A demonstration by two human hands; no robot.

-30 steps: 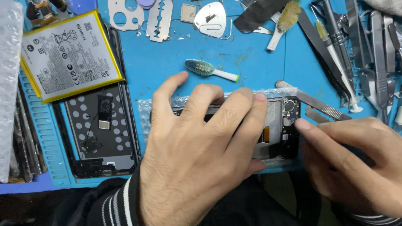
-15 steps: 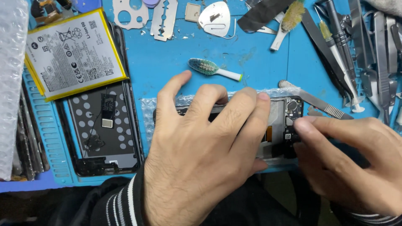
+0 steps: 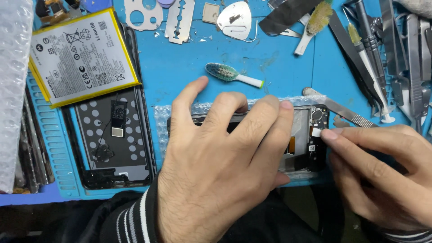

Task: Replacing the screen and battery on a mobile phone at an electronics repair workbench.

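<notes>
An opened phone frame (image 3: 310,135) lies lengthwise on a strip of bubble wrap (image 3: 162,121) on the blue mat. My left hand (image 3: 220,166) lies flat over most of it, fingers spread, pressing it down. My right hand (image 3: 382,171) comes in from the right, its fingertips pinched at a small white part near the frame's camera end. Whether anything is between those fingertips is too small to tell.
A phone back cover (image 3: 112,139) with a battery (image 3: 78,54) resting on its top lies at the left. A small brush head (image 3: 231,74), razor blade (image 3: 180,20), metal pick (image 3: 234,20), tweezers (image 3: 346,112) and several tools (image 3: 396,49) lie at the back and right. Bubble wrap (image 3: 13,90) covers the far left.
My right hand's fingertips moved left onto the phone's camera end. My left hand stays pressed on the frame.
</notes>
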